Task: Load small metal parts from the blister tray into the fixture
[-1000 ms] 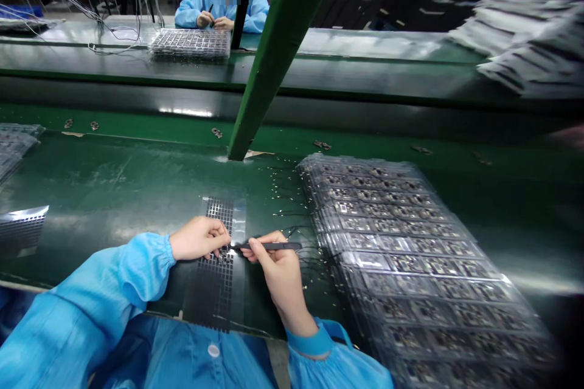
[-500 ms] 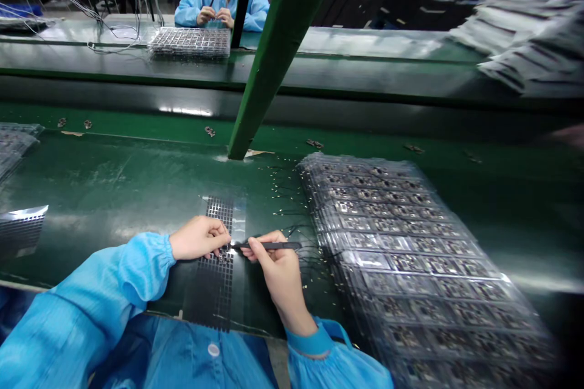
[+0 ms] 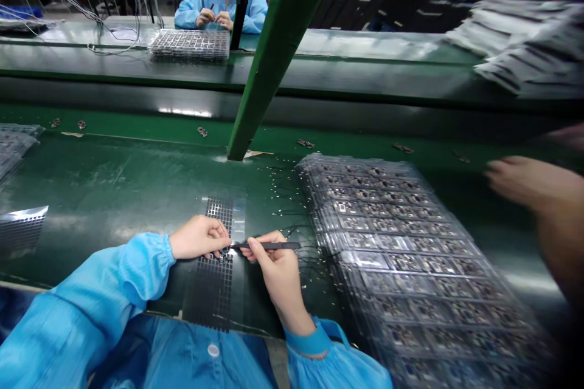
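My right hand (image 3: 272,267) is closed on black tweezers (image 3: 269,245) that lie almost level, their tip pointing left. The tip meets the fingertips of my left hand (image 3: 198,238), which is curled in a pinch on a tiny part over a dark strip of gridded small parts (image 3: 214,285). The strip lies flat on the green bench (image 3: 114,188), running from the front edge away from me. What the left fingers pinch is too small to name. Both arms wear blue sleeves.
A stack of clear trays with small components (image 3: 410,255) lies right of my hands, thin wires and tiny bits (image 3: 292,219) beside it. A green post (image 3: 274,55) slants up from the bench. Another person's blurred hand (image 3: 542,194) is at far right. A seated co-worker (image 3: 223,3) works opposite behind more trays (image 3: 189,44).
A blurred hand of another person has come into view at the far right. Small parts on the belt behind have drifted left. My own hands have hardly moved.
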A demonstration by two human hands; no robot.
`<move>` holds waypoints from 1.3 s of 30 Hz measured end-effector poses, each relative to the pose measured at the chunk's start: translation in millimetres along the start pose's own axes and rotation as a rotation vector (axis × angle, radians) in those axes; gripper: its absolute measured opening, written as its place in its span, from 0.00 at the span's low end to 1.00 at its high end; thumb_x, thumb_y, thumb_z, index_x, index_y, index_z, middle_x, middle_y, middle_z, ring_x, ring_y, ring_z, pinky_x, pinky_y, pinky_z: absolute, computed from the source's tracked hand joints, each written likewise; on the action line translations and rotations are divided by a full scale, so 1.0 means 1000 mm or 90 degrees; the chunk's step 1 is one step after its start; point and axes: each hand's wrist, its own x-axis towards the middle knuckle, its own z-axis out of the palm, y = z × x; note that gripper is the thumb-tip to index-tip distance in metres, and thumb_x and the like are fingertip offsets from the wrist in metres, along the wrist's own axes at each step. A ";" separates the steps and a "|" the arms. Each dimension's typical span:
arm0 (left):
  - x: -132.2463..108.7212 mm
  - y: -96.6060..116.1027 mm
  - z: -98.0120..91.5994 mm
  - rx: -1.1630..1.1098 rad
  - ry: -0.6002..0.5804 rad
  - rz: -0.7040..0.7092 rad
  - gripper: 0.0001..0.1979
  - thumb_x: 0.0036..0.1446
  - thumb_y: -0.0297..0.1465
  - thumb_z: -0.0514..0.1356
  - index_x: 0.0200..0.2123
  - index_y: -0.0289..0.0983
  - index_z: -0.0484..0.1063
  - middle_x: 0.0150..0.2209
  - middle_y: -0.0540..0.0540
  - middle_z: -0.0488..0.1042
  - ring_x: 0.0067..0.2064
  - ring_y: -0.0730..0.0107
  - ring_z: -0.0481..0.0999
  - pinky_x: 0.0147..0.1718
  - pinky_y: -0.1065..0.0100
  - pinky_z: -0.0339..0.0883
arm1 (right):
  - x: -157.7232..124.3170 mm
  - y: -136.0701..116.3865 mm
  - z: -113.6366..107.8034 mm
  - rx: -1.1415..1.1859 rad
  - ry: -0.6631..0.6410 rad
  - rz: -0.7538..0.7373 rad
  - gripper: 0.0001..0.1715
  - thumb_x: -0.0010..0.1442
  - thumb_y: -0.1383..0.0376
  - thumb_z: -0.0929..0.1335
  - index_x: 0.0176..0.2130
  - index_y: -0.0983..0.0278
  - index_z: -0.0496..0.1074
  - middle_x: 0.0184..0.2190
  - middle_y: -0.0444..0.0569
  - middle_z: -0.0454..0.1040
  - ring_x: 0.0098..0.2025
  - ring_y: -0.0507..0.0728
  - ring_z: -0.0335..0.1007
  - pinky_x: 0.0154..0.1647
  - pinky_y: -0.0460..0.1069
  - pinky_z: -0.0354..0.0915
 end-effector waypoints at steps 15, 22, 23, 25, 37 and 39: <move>-0.001 -0.001 -0.003 -0.029 0.077 0.066 0.07 0.53 0.32 0.58 0.29 0.33 0.68 0.20 0.52 0.70 0.23 0.74 0.73 0.22 0.75 0.65 | 0.002 0.005 0.002 0.058 -0.039 -0.012 0.23 0.57 0.48 0.66 0.41 0.64 0.68 0.29 0.50 0.78 0.27 0.54 0.75 0.25 0.48 0.72; -0.001 -0.004 -0.006 -0.013 0.087 0.086 0.09 0.53 0.33 0.59 0.28 0.33 0.68 0.22 0.50 0.72 0.24 0.73 0.74 0.23 0.74 0.66 | 0.010 -0.005 0.016 0.021 -0.144 -0.010 0.18 0.54 0.56 0.70 0.42 0.61 0.69 0.31 0.47 0.78 0.33 0.56 0.76 0.38 0.51 0.72; -0.001 -0.004 -0.006 -0.011 0.084 0.085 0.09 0.53 0.34 0.58 0.28 0.33 0.69 0.22 0.50 0.73 0.25 0.73 0.75 0.24 0.74 0.66 | 0.010 -0.006 0.017 0.026 -0.147 -0.003 0.18 0.52 0.58 0.72 0.41 0.60 0.69 0.30 0.46 0.77 0.33 0.55 0.76 0.39 0.51 0.71; -0.001 -0.006 -0.006 0.004 0.077 0.093 0.09 0.54 0.34 0.58 0.29 0.33 0.69 0.22 0.49 0.74 0.25 0.72 0.75 0.24 0.74 0.66 | 0.010 -0.005 0.017 0.031 -0.139 0.006 0.18 0.49 0.62 0.73 0.40 0.60 0.68 0.28 0.44 0.77 0.32 0.55 0.75 0.39 0.50 0.71; -0.005 -0.005 -0.011 0.105 0.031 0.168 0.06 0.54 0.29 0.57 0.33 0.34 0.72 0.25 0.50 0.76 0.28 0.73 0.76 0.29 0.75 0.67 | 0.007 -0.008 0.018 0.008 -0.149 -0.007 0.15 0.50 0.64 0.70 0.39 0.61 0.66 0.25 0.42 0.72 0.28 0.52 0.71 0.30 0.45 0.68; -0.006 -0.004 -0.011 0.113 0.032 0.172 0.06 0.54 0.29 0.58 0.33 0.34 0.72 0.25 0.50 0.76 0.28 0.74 0.76 0.29 0.75 0.67 | 0.008 -0.009 0.017 0.009 -0.149 -0.003 0.14 0.50 0.63 0.70 0.38 0.61 0.66 0.25 0.42 0.72 0.27 0.52 0.71 0.30 0.45 0.68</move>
